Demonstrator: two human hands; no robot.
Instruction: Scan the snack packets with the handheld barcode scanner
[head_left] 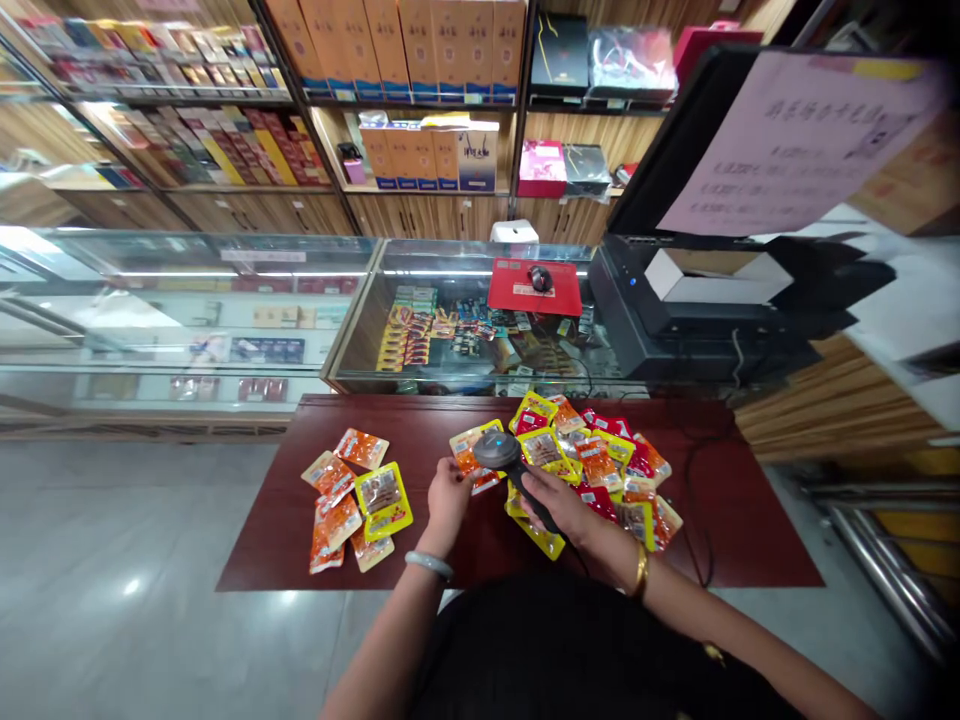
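Observation:
In my right hand (559, 500) is a dark handheld barcode scanner (498, 450), its head tilted over an orange-and-yellow snack packet (466, 447). My left hand (448, 492) pinches the lower left edge of that packet, just left of the scanner. To the right of both hands lies a loose pile of snack packets (598, 460) in yellow, red and orange wrappers. A smaller group of orange packets (330, 522) lies to the left, with a yellow-edged packet (382, 500) on top of it. The scanner head hides part of the packet under it.
The dark red table (262, 530) stands against a glass display counter (360, 385). On the counter are a red mat (510, 292) with a mouse (539, 278) and a black checkout terminal (675, 345). A cable (705, 545) runs over the table's right side. Shelves of boxes (427, 155) line the back.

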